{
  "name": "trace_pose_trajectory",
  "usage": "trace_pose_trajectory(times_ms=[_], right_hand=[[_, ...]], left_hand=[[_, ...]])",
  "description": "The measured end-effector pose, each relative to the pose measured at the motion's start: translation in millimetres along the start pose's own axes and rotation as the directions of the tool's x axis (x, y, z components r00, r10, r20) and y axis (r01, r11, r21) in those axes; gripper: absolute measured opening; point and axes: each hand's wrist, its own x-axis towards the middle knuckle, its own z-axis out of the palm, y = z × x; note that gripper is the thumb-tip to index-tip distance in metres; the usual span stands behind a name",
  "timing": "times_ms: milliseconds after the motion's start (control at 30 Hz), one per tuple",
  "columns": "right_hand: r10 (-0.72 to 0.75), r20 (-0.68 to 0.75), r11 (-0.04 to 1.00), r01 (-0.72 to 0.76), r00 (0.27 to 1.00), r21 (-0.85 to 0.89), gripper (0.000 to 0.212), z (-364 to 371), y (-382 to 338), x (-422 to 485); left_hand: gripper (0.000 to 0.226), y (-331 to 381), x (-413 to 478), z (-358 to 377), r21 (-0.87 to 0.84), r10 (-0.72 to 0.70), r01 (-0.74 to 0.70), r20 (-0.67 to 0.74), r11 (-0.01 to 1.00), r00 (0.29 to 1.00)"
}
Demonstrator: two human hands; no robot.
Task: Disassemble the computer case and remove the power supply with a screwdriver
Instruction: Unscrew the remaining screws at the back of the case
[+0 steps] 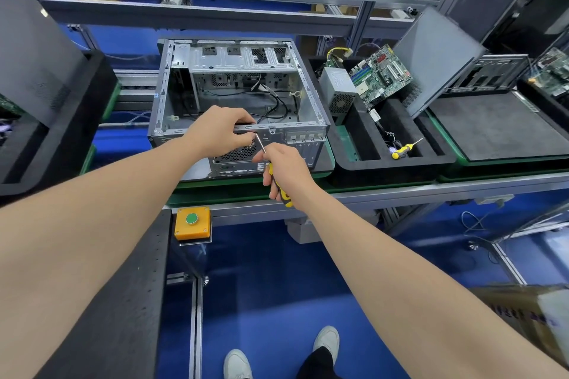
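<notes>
Yellow-and-black screwdriver (pixel 271 168) gripped in right hand (pixel 288 174), tip at computer case (pixel 246 61) rear, centre frame; left hand (pixel 218 129) curled beside tip, hold unclear. Keep shaft square, press firmly.

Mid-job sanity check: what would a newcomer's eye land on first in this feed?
The open computer case at centre, stripped to bare metal and loose cables, with the left hand gripping its near rim and the right hand holding a yellow-and-black screwdriver pointed at the rear panel. To its right, a black foam tray holds a power supply, a green motherboard and a second screwdriver. A yellow box with a green button sits below the bench edge.
</notes>
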Motion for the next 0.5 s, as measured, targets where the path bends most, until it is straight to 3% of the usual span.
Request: trace_pose_trajectory(times_ms=[100,167,267,333,400,500], right_hand=[[0.051,0.023,0.997,-0.052,0.998,0.054,0.035,-1.1,-3.0,2.7],[0.155,0.103,0.963,-0.173,0.983,0.206,0.034,-2.3,-4.9,5.0],[0.177,0.304,0.792,-0.319,0.936,0.521,0.034,-2.8,-5.3,6.1],[0.151,0.371,0.683,-0.368,0.916,0.631,0.032,-1.9,-5.3,5.0],[0.163,0.343,0.716,-0.350,0.925,0.603,0.030,0.3,-6.0,4.1],[0.160,0.158,0.885,-0.212,0.974,0.415,0.029,5.4,-9.0,0.8]], left_hand=[[0.042,0.0,0.0,0.1,0.000,-0.005,0.005,0.005,1.000,1.000],[0.042,0.6,0.2,0.5,0.000,-0.006,0.006,0.010,1.000,1.000],[0.041,1.1,-0.1,-0.9,0.001,-0.005,0.005,0.007,1.000,1.000],[0.040,0.9,0.5,-1.7,-0.001,-0.001,0.001,0.008,1.000,1.000],[0.040,0.5,1.7,-2.2,-0.005,-0.002,0.002,0.014,1.000,1.000],[0.040,-0.1,3.3,-2.0,-0.009,-0.014,0.014,0.024,1.000,1.000]])
